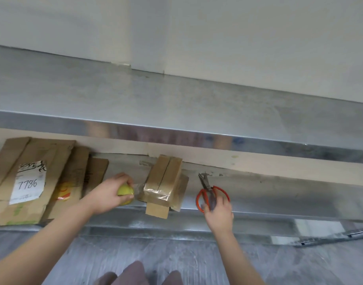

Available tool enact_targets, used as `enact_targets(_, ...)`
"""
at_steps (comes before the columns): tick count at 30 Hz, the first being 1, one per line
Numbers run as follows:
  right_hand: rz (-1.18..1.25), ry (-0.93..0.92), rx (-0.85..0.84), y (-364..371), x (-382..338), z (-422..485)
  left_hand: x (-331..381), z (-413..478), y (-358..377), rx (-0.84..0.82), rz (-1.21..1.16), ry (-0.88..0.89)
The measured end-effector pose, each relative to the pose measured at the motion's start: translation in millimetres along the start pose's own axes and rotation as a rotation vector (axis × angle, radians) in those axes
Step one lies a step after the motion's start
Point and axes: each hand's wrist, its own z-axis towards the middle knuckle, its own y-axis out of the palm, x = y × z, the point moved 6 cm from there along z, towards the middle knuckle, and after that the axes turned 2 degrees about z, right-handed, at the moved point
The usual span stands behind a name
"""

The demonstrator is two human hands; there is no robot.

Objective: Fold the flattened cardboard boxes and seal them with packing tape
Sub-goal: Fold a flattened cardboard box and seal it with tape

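A small folded cardboard box (163, 181) lies on the lower steel shelf (279, 192), clear tape across its near end and one flap hanging over the shelf edge. My left hand (109, 193) grips a yellow-green tape roll (125, 194), and a strip of clear tape (138, 190) runs from the roll to the box. Orange-handled scissors (211, 194) lie on the shelf to the right of the box, blades pointing away. My right hand (218, 212) curls its fingers over the scissor handles. Several flattened cardboard boxes (32, 179) lie stacked at the left.
A steel upper shelf (176, 103) juts out above the work surface, below a white wall. The top flattened box bears a white label reading 7786 (28, 183). Grey wood-pattern floor (197, 262) and my knees show at the bottom.
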Motion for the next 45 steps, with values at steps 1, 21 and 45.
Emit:
enact_targets(1,-0.038,-0.050,0.007,1,0,-3,2,-1,0,-0.002,0.003,-0.001)
enact_targets(21,0.626,-0.096,0.023,22,-133,-75,13,0,-6,-0.099,0.031,0.037)
enact_targets(45,0.606,-0.146,-0.278,22,-145,-20,-20,23,-32,-0.209,0.152,0.137)
